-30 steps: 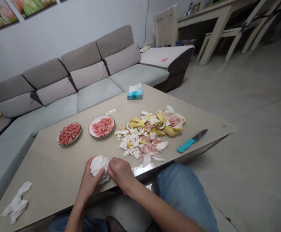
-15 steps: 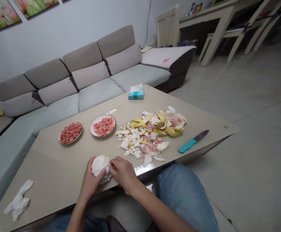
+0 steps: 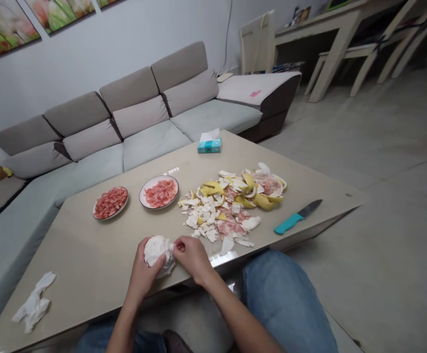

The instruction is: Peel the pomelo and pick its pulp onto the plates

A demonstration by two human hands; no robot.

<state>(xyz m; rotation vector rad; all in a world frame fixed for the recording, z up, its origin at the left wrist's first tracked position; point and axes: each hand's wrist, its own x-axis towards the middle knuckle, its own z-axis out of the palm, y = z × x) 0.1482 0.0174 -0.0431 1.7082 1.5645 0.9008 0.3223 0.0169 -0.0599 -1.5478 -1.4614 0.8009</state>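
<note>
My left hand [image 3: 144, 268] is wrapped round a peeled pomelo [image 3: 158, 249], its surface white with pith, just above the near edge of the table. At the fruit's right side my right hand [image 3: 191, 256] is closed in a pinch, with a small white bit of pith [image 3: 174, 245] at the fingertips. To the right of both hands lies a heap of yellow-and-white pomelo peel [image 3: 248, 189], with crumbled pith [image 3: 206, 215] and pinkish membrane scraps [image 3: 229, 227].
Beyond my hands are two plates of pink pulp, a left plate [image 3: 111, 217] and a right plate [image 3: 144, 198]. A turquoise-handled knife [image 3: 289, 223] rests near the right edge. A tissue pack [image 3: 209, 146] stands at the back; crumpled tissue [image 3: 33, 306] lies at the left.
My right hand's pinching fingers have drawn slightly away from the pomelo's right side. The left hand keeps its hold on the fruit. The whole view has shifted a little.
</note>
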